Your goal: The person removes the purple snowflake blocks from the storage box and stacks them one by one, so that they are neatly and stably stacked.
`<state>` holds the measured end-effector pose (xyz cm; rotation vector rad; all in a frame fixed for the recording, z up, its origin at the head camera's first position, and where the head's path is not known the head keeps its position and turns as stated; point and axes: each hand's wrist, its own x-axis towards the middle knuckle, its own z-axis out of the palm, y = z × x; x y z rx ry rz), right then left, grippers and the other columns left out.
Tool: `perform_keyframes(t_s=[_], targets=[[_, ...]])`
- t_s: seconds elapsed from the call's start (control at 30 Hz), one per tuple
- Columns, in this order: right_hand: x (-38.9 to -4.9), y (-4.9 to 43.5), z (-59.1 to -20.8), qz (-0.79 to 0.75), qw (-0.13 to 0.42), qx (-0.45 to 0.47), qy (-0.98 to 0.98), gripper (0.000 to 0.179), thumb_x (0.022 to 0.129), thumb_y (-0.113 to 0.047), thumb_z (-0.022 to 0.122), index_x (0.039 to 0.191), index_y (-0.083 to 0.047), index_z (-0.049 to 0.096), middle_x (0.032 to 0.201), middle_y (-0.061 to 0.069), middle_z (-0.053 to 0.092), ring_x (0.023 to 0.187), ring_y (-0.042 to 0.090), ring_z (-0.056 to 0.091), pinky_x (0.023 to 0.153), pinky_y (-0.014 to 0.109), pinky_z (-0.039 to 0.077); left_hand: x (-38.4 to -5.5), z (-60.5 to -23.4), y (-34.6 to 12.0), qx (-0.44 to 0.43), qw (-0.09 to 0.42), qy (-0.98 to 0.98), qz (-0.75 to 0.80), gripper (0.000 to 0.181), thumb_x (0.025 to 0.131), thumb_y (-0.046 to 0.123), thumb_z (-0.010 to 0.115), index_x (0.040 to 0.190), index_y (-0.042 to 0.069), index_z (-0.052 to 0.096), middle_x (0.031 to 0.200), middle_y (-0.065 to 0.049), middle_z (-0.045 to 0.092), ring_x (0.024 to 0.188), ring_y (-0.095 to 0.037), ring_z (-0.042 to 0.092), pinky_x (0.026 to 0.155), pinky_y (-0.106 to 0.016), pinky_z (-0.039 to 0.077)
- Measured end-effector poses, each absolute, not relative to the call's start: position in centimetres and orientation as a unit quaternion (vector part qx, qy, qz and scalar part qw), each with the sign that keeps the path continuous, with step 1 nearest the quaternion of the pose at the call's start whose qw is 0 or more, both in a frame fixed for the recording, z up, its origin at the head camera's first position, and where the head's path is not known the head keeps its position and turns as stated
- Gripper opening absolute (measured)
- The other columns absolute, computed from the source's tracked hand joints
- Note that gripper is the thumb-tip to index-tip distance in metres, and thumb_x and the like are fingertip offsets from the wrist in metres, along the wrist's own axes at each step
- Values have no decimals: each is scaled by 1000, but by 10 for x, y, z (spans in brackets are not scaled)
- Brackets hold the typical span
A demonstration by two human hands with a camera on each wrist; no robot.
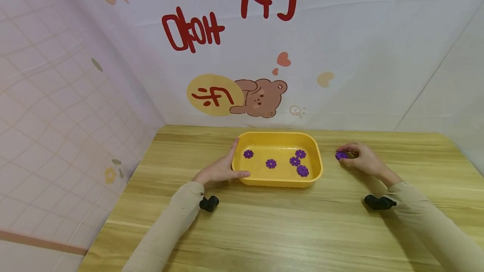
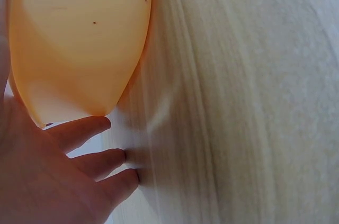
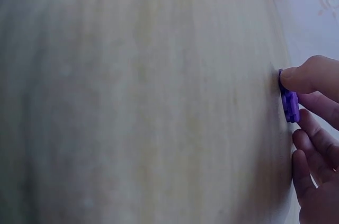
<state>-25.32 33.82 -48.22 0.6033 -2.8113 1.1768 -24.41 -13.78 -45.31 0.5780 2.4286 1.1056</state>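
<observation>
A yellow plastic basin (image 1: 280, 183) stands near the back of the table. Inside it lie several purple notched snowflake building discs (image 1: 270, 163), mostly towards the right end. My left hand (image 1: 221, 169) holds the basin's left end, thumb over the front of the rim and fingers spread along the outside; in the left wrist view the fingertips (image 2: 100, 124) lie under and beside the wall. To the right of the basin, my right hand (image 1: 361, 158) pinches a purple snowflake disc (image 1: 341, 155) between thumb and fingers, close over the table. Its edge looks layered in the right wrist view.
The wood-grain table (image 1: 287, 230) reaches back to a white wall sheet (image 1: 359, 53) printed with a bear and red lettering. A gridded sheet (image 1: 68, 116) hangs at the left. Black wrist devices (image 1: 379, 202) sit by both cuffs.
</observation>
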Motion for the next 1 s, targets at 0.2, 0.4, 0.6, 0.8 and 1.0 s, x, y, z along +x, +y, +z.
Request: perform_keyframes(t_s=[0.2, 0.4, 0.6, 0.8, 1.0], targets=[[-253, 339, -484, 380, 20, 199, -903, 33, 84, -4, 74, 115, 5, 66, 113, 24, 59, 104, 34, 51, 83, 20, 43, -244, -453, -137, 204, 205, 874, 391, 122, 81, 49, 76, 151, 28, -23, 157, -18, 18, 126, -28, 46, 109, -42, 29], [-255, 340, -484, 403, 13, 202, -893, 36, 85, -2, 73, 118, 8, 63, 114, 25, 62, 103, 27, 56, 83, 21, 45, -245, -453, -137, 206, 205, 872, 394, 122, 81, 47, 76, 151, 28, -22, 157, -18, 18, 125, -27, 46, 110, -42, 28], [-256, 334, -470, 428, -2, 187, -884, 37, 90, -4, 68, 122, 11, 58, 122, 28, 58, 111, 38, 50, 93, 43, 44, -245, -453, -137, 207, 206, 873, 391, 122, 81, 49, 75, 151, 28, -23, 158, -18, 16, 128, -29, 44, 110, -42, 27], [-259, 323, -453, 444, 7, 226, -867, 36, 90, -1, 66, 124, 9, 58, 125, 25, 56, 113, 16, 50, 97, 25, 40, -244, -452, -138, 210, 205, 873, 391, 122, 81, 49, 75, 151, 28, -23, 158, -18, 15, 130, -30, 41, 110, -42, 27], [-259, 305, -439, 452, -3, 252, -855, 35, 90, -4, 67, 123, 6, 60, 124, 21, 58, 112, 13, 52, 96, 24, 42, -244, -452, -137, 209, 204, 872, 394, 122, 81, 50, 75, 151, 28, -22, 157, -20, 17, 129, -30, 43, 110, -43, 28]])
